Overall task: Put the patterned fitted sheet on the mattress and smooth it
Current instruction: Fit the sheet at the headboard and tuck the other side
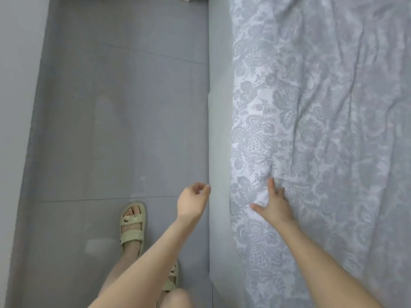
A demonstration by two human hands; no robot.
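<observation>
The right hand (274,205) lies released and flat on the white fitted cotton sheet printed with grey paisley flowers (311,107). Its fingers are spread and press the cloth just inside the near edge of the bed. A small ridge of fabric has gathered ahead of the fingertips, and long creases fan away from there across the top. The left hand (192,202) hovers with loosely curled fingers that grasp nothing, just beside the plain pale grey side of the mattress (220,107); I cannot tell whether it touches it. The sheet is spread over the mattress top and runs along its near edge. Whether its hem is tucked under that side is hidden. The main risk, as I judge it, is that a one-handed sweep pushes the ridge along instead of flattening it and folds a new crease into the cloth. A hard push away from the edge could also drag the sheet inward and pull the hem up off the side, since nothing anchors it there. Below, the beige strapped sandal (133,223) stands on the smooth grey tiled floor (122,107), so a long lean could unbalance the person.
</observation>
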